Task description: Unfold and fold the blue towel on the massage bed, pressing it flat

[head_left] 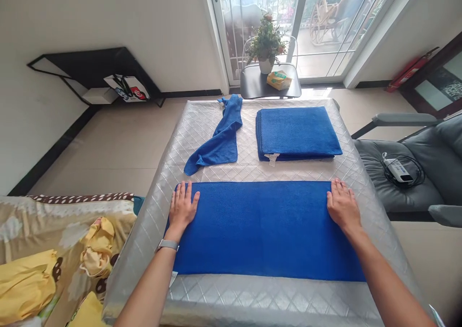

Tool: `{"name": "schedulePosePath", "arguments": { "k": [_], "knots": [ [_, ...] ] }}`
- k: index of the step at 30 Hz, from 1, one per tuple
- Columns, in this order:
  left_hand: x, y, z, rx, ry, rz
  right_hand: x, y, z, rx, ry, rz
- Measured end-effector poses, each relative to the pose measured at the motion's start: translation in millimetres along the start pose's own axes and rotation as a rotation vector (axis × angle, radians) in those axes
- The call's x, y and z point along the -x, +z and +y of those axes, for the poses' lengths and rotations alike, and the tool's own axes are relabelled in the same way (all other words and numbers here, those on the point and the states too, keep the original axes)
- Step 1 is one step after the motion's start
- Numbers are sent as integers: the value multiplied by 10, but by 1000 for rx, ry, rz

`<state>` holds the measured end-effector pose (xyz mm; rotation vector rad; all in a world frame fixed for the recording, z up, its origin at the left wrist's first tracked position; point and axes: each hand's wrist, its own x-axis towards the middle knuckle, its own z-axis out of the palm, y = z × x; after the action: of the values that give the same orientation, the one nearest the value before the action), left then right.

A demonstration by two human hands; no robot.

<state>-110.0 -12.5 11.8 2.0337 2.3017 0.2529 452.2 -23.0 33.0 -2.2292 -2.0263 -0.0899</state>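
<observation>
A blue towel [260,228] lies spread flat in a long rectangle across the near half of the table. My left hand [183,206] rests flat on its far left corner, fingers stretched out. On the far right corner lies my right hand [342,204], also flat with the fingers extended. Beyond it, at the right, is a stack of folded blue towels [296,130] with a white label at its front edge. A crumpled blue towel [220,142] lies twisted at the far left of the table.
A silver quilted cover [249,168] drapes the table. Behind it stands a chair with a potted plant [266,43] and a yellow tissue pack [279,80]. A grey armchair [415,192] holds a power strip [397,169]. Yellow clothes [29,283] lie on bedding at left.
</observation>
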Motion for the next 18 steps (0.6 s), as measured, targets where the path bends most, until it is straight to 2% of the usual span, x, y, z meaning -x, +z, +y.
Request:
{"name": "schedulePosePath", "arguments": {
  "k": [2,7,9,10,11,13,15,18],
  "knots": [
    [4,-2,15,-6,2,6,45,-69,-427,-24,-52,38],
    [3,9,0,-16,-4,8,232,-81,-1792,-221,-361,-33],
    [2,15,-6,-17,2,12,275,-20,-2155,-283,-420,-57],
    [1,19,-7,-16,5,15,282,18,-2254,-293,-426,-69],
    [1,22,-8,-14,6,19,280,56,-2296,-290,-421,-80],
    [1,27,-9,-5,7,26,259,123,-2227,-256,-395,-91],
    [3,29,-8,8,8,32,228,164,-2007,-208,-367,-86],
    [5,24,-3,21,6,35,175,177,-1527,-135,-306,-68]
  ]
}}
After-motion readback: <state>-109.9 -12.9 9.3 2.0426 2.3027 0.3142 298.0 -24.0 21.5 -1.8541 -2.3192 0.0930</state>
